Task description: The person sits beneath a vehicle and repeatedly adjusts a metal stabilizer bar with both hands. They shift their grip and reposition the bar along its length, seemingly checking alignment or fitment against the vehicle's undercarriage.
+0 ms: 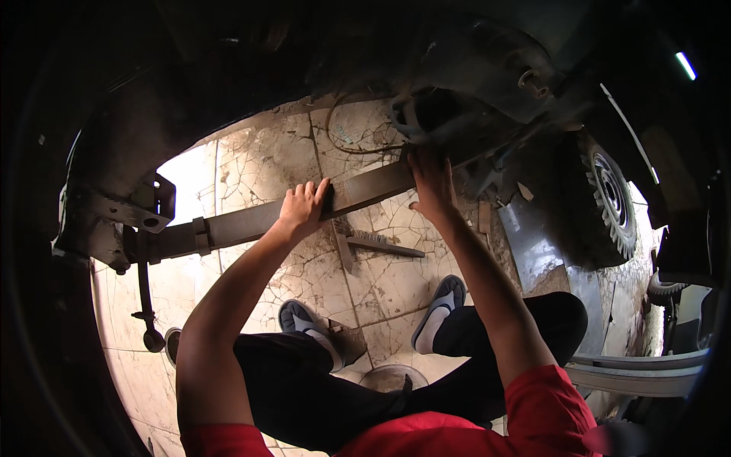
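A long grey leaf spring (251, 223) slants across the view under a vehicle, higher at its right end. A clamp band (201, 236) wraps it left of my hands. My left hand (303, 207) is closed over the spring near its middle, beside a dark patch on the metal that I cannot make out. Farther right, my right hand (432, 181) grips the same spring, thumb on the near side, fingers partly lost in shadow. Below the spring, a wire brush (381, 244) lies on the floor beside a short flat bar (342, 247).
Dark vehicle bodywork arches overhead. A bracket (156, 206) meets the spring's left end, and a rod (145, 293) hangs there. A treaded wheel (609, 198) stands at right beside a metal sheet (529, 240). Cracked tiles (266, 164) cover the floor. A round metal object (392, 377) is between my legs.
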`<state>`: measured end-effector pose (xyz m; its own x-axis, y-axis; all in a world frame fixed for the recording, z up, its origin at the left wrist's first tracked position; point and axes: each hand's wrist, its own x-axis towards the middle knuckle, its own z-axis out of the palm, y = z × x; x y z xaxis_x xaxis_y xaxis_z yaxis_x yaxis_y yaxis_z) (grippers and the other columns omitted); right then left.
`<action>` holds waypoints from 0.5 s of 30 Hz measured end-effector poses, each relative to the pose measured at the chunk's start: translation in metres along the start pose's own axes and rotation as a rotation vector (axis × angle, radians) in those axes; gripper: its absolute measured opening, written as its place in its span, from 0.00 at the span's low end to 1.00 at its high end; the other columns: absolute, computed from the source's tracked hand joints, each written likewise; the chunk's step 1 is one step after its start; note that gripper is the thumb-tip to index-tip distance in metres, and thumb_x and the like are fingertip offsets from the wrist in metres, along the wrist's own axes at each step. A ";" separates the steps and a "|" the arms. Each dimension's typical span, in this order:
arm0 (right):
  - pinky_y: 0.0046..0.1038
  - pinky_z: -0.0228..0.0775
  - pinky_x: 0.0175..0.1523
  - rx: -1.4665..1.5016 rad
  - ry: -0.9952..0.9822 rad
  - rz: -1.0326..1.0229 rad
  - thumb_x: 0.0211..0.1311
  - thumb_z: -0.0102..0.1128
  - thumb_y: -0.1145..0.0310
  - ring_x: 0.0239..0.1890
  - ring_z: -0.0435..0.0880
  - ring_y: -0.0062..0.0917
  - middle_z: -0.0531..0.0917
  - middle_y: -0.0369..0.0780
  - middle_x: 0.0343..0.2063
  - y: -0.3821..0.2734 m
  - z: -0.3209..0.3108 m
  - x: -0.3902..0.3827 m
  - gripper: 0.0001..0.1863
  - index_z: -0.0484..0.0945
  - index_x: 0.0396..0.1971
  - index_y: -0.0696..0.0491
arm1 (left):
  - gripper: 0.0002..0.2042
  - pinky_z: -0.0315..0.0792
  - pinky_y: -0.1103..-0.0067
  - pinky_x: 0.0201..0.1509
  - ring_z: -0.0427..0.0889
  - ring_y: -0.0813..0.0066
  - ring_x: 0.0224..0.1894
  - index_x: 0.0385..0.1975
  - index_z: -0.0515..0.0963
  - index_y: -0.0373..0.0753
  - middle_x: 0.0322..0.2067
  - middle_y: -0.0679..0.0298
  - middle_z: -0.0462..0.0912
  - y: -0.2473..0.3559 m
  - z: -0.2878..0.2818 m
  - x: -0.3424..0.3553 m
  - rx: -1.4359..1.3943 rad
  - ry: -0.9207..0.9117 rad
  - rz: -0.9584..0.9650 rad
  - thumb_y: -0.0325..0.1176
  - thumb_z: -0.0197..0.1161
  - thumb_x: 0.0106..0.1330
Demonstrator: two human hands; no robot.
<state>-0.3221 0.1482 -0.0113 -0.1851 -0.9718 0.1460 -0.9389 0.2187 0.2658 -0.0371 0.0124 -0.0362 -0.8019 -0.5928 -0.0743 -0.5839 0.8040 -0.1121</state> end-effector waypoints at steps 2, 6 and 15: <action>0.53 0.45 0.76 0.150 0.091 -0.052 0.25 0.88 0.55 0.76 0.55 0.39 0.57 0.48 0.73 0.000 0.001 -0.018 0.69 0.56 0.73 0.52 | 0.54 0.71 0.65 0.55 0.75 0.58 0.54 0.75 0.50 0.39 0.53 0.54 0.73 -0.003 0.001 -0.004 -0.008 -0.006 -0.013 0.51 0.75 0.52; 0.53 0.46 0.76 0.158 0.097 -0.076 0.24 0.88 0.55 0.75 0.57 0.38 0.58 0.48 0.73 0.008 0.007 -0.033 0.69 0.56 0.74 0.51 | 0.55 0.71 0.65 0.54 0.75 0.58 0.54 0.76 0.50 0.39 0.53 0.54 0.73 0.000 0.004 -0.004 0.011 0.007 -0.010 0.52 0.76 0.52; 0.54 0.45 0.76 0.107 0.061 0.008 0.29 0.87 0.58 0.75 0.57 0.37 0.57 0.46 0.74 0.002 0.010 0.010 0.67 0.55 0.74 0.49 | 0.56 0.71 0.64 0.55 0.74 0.56 0.56 0.76 0.47 0.39 0.54 0.52 0.73 0.001 0.006 0.006 -0.009 -0.021 -0.008 0.51 0.76 0.52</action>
<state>-0.3292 0.1382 -0.0189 -0.1775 -0.9623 0.2062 -0.9638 0.2124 0.1615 -0.0421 0.0095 -0.0431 -0.7943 -0.6001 -0.0942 -0.5917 0.7995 -0.1038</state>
